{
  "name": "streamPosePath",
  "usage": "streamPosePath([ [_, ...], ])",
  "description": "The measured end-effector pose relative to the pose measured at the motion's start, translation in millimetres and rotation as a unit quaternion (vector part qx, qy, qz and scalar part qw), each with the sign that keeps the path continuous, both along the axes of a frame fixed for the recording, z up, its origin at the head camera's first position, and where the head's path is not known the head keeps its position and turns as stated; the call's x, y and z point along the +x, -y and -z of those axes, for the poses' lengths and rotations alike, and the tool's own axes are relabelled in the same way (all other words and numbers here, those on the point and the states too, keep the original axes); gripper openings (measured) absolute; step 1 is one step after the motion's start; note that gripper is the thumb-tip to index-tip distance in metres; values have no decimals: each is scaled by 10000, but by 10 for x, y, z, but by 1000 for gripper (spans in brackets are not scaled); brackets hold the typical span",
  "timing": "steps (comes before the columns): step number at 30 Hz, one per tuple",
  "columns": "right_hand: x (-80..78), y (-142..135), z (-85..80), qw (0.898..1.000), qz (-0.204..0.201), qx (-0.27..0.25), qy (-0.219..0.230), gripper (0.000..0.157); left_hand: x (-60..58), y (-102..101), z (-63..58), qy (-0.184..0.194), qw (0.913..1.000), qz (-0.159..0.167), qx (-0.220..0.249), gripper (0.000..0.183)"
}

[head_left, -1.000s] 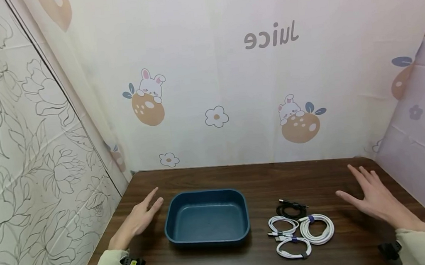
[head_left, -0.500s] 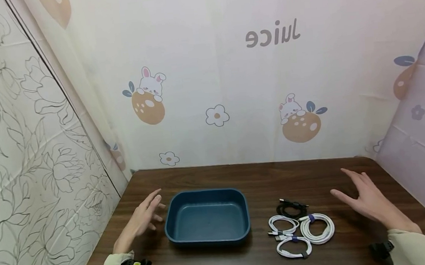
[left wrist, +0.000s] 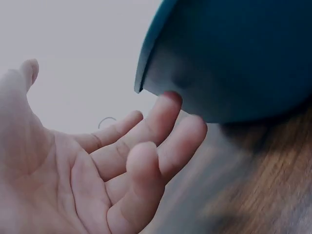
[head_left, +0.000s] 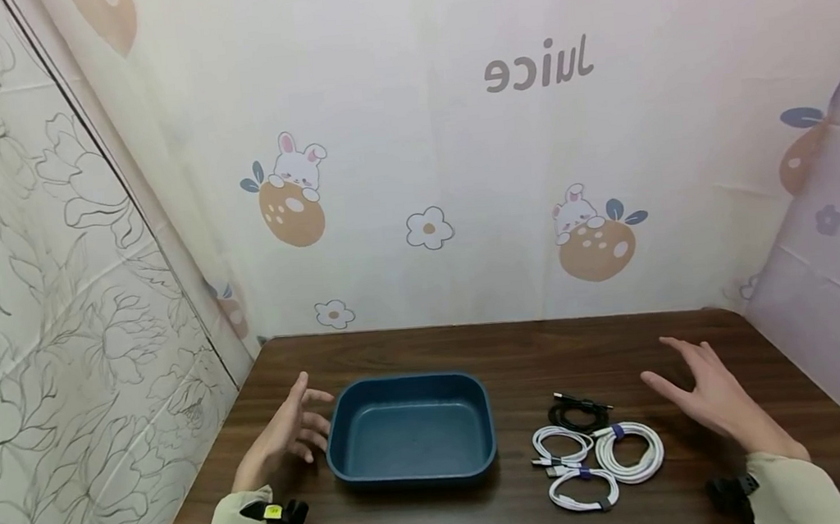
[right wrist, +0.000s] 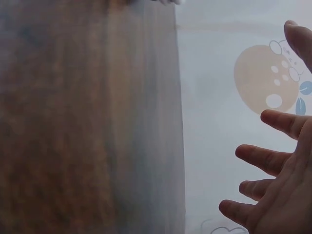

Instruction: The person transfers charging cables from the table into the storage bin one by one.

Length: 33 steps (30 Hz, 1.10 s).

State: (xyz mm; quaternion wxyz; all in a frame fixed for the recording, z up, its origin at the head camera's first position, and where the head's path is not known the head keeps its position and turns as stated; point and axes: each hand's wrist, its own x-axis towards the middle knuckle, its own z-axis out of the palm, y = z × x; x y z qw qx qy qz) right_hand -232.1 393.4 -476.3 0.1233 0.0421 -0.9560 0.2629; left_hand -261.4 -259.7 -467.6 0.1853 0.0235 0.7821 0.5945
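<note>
A dark blue rectangular tray [head_left: 415, 480] with raised sides sits on the wooden table. My left hand [head_left: 289, 433] is at its left side, thumb up and fingers spread loosely; in the left wrist view the fingertips [left wrist: 170, 102] overlap the tray's outer wall [left wrist: 195, 83]. To the right of the tray lie coiled cables: a black one [head_left: 576, 414], a thick white one [head_left: 653, 453] with a purple tie, and two thinner white ones [head_left: 555, 432]. My right hand [head_left: 712, 395], fingers apart and holding nothing, hovers right of the coils.
The brown table [head_left: 516, 353] ends at a back wall covered by a printed curtain [head_left: 417, 130]. Patterned sheets close in the left side [head_left: 95, 279] and the right side [head_left: 836, 278]. A dark wrist camera [head_left: 284, 513] is strapped at the left sleeve.
My left hand has turned palm inward and come to the tray's left side. My right hand has drifted left toward the cables. Tray and cables stay in place.
</note>
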Motion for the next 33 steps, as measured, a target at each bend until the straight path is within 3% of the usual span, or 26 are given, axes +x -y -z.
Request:
streamPosePath([
  [11,13,-24,55,9999,55,17,159,85,8,67,98,595,9962,566,279,93],
  [18,15,-74,62,9992,80,-78,371,85,10,65,123,575,9950,774,271,88],
  [26,28,-74,12,9988,120,-13,484,85,-28,-1,125,514,9953,725,374,77],
  [33,4,-37,-6,9990,42,40,444,83,-59,-31,217,641,9965,337,430,67],
])
